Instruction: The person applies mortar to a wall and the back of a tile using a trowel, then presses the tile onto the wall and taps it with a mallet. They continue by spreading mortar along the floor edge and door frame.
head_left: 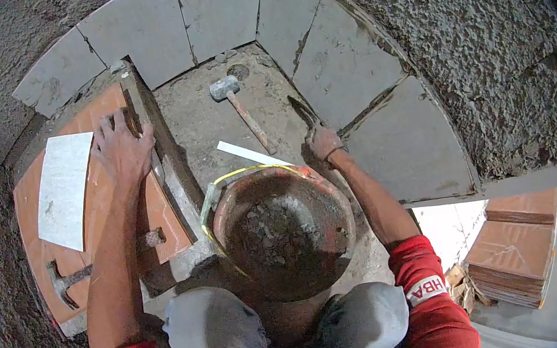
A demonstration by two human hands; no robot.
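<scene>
My left hand (122, 147) lies on the orange back of a large tile (101, 177), fingers spread near its right edge. Beside that hand a loose whitish cut tile piece (66, 193) rests on the orange surface. A hammer (64, 281) lies lower down, its handle passing under my left forearm. My right hand (324, 142) is closed around a trowel, whose dark narrow blade (301, 109) points up and away along the foot of the wall tiles (347, 57). Between my arms stands a round tub (339, 197) holding grey mortar (276, 235).
A mallet (241, 111) and a white strip (254, 153) lie on the mortar-smeared floor beyond the tub. A yellow band (242, 171) curves along the tub's rim. Curved rough walls (489, 52) surround the spot. Stacked orange-backed tiles (512, 241) stand lower right.
</scene>
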